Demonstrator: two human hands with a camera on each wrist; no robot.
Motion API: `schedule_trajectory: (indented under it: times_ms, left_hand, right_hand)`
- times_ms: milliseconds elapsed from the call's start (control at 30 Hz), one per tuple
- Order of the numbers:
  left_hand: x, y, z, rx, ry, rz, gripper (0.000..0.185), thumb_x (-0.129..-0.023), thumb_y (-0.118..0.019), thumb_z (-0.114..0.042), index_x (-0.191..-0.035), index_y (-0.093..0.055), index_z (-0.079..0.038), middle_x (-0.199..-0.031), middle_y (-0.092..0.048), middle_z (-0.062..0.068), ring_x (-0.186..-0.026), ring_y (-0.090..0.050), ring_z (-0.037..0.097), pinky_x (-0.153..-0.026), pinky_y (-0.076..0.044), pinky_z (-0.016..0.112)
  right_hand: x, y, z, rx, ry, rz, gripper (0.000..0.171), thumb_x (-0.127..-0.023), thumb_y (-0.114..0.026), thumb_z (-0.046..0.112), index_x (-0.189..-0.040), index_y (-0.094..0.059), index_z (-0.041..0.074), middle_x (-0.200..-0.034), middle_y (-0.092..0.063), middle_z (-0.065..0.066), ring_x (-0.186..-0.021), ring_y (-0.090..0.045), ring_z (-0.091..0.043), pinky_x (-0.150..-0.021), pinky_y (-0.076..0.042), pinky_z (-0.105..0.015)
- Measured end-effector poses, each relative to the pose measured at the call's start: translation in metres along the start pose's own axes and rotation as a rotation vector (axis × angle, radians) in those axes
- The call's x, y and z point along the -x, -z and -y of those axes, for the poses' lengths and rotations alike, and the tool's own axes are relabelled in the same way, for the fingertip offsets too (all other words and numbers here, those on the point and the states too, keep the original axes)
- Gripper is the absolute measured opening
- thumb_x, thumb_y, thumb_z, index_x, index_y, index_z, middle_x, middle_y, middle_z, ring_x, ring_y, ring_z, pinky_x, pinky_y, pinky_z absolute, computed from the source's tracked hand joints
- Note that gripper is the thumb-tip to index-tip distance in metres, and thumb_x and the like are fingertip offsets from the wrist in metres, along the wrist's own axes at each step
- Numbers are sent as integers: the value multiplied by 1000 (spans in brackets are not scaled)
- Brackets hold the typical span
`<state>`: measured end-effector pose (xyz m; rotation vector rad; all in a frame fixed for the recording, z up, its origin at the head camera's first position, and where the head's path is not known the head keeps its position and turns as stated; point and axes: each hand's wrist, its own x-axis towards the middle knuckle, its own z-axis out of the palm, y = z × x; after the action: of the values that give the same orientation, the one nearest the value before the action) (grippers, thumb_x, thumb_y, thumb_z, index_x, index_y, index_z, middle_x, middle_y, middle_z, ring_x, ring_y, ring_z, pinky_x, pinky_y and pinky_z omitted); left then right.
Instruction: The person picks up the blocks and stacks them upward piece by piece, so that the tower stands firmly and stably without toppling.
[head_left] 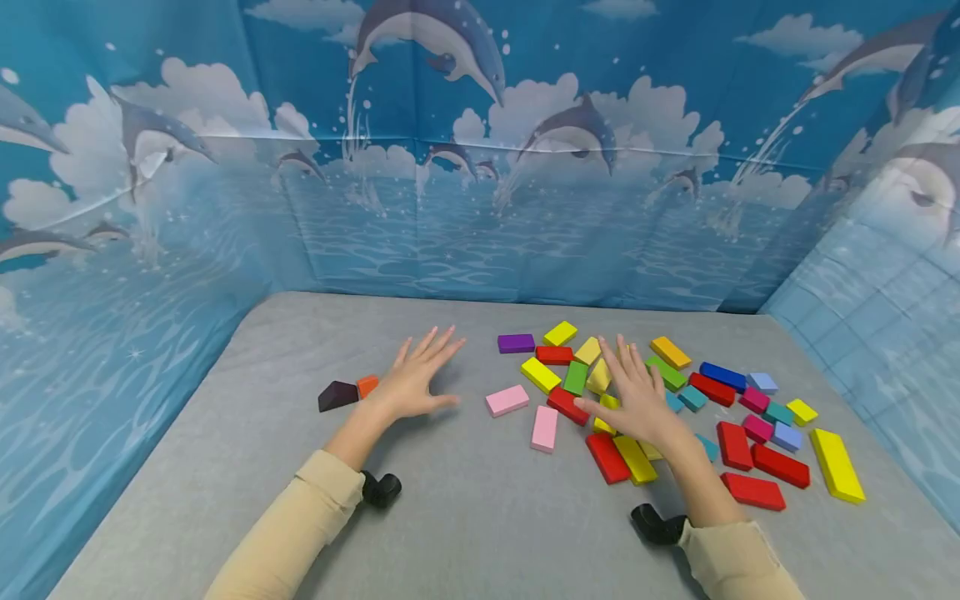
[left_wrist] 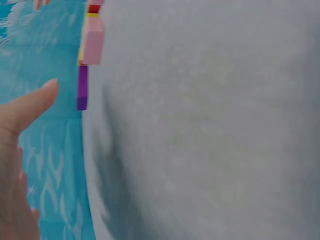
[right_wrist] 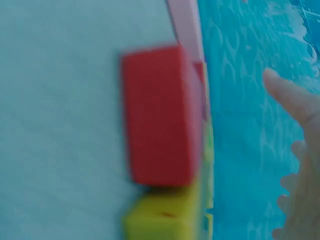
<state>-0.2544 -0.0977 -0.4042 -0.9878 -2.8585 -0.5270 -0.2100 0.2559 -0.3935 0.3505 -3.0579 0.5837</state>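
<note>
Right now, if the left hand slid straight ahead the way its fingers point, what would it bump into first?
Probably nothing on the mat. The left hand points forward and a little right; the gray mat looks bare there up to the dolphin wall. The purple block lies off to its right, though depth is hard to judge.

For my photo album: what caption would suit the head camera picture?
Two open hands, left and right, spread above coloured blocks on a grey table.

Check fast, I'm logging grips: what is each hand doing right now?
Left hand: open, fingers spread over the grey table, holding nothing.
Right hand: open, fingers spread above the coloured blocks, holding nothing.
</note>
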Motion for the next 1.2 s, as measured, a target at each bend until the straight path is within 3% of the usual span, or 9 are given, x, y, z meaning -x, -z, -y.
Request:
schedule_trajectory:
  times_ms: [133,333,600,700,833,967,1200]
  left_hand:
    - [-19,-6,-4,5,-108,87,88,-76,-72,-40,-146,-22,-20,-153,-13,1,-140,-5,23,-108,-7,55]
    - [-41,-14,-14,43,-151,212,88,-75,-74,-35,-146,-24,-22,-152,-19,-1,-139,-11,19,-109,-12,51]
    - [-57,-26,-24,121,-226,290,77,-76,-74,-27,-141,-35,-15,-145,-34,1,-133,-27,20,-109,-21,43]
    - [-61,-31,-25,156,-212,328,76,-76,-75,-23,-141,-36,-17,-144,-35,0,-133,-28,19,-108,-22,41]
    - [-66,-35,-28,197,-197,364,75,-76,-75,-21,-141,-37,-20,-144,-35,1,-133,-28,19,-108,-23,40]
    - [-69,-37,-31,239,-217,386,73,-75,-75,-19,-139,-39,-19,-143,-36,1,-132,-30,19,-108,-23,41]
    - [-70,-43,-32,326,-237,390,64,-77,-73,-18,-135,-45,-16,-140,-41,3,-129,-34,20,-107,-24,42]
  right_hand:
    - [5,-14,8,-133,54,-25,98,-79,-62,53,-148,-2,19,-151,-4,-20,-136,-6,-41,-97,-7,-70]
    - [11,-35,15,-295,216,-81,91,-77,-72,37,-146,-18,10,-148,-23,-16,-132,-23,-36,-96,-26,-64]
    - [18,-52,16,-253,264,-102,85,-71,-76,42,-139,-35,11,-136,-41,-10,-121,-39,-28,-88,-43,-53]
    - [19,-53,16,-214,269,-111,79,-70,-76,43,-135,-42,13,-131,-46,-10,-118,-42,-27,-86,-45,-52]
    - [20,-54,18,-185,272,-118,72,-68,-77,44,-129,-51,16,-126,-49,-7,-116,-42,-26,-90,-38,-55]
    - [20,-56,20,-156,279,-122,67,-67,-77,45,-124,-56,17,-122,-50,-5,-115,-41,-23,-92,-29,-57]
    - [20,-59,21,-142,280,-150,61,-65,-80,40,-117,-61,17,-115,-51,-3,-112,-40,-21,-90,-26,-53]
